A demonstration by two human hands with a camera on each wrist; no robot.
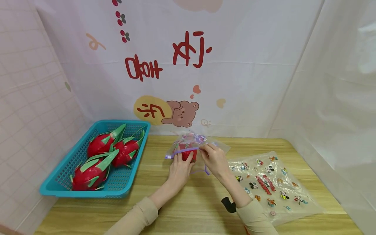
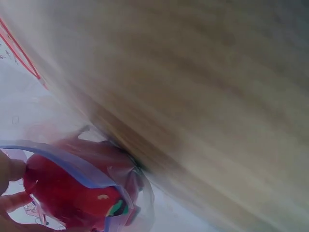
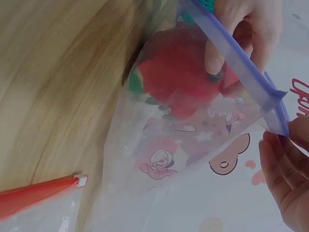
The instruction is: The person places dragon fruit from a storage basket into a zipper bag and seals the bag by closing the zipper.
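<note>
A red toy dragon fruit (image 1: 185, 154) with green leaf tips lies inside a clear zip bag (image 1: 218, 146) with purple zip strips and cartoon prints. My left hand (image 1: 179, 168) reaches in at the bag's mouth and grips the fruit; in the left wrist view its fingers (image 2: 14, 199) touch the red skin. Between thumb and fingertips, my right hand (image 1: 215, 160) pinches the end of the purple strip, also seen in the right wrist view, where the right hand (image 3: 289, 179) is at the bag's corner. Bag film blurs part of the fruit.
On the left stands a blue plastic basket (image 1: 133, 176) with three more toy dragon fruits (image 1: 89, 176). A second printed clear bag (image 1: 290, 182) lies flat at the right on the wooden table (image 1: 188, 212). Behind hangs a printed white cloth (image 1: 246, 65).
</note>
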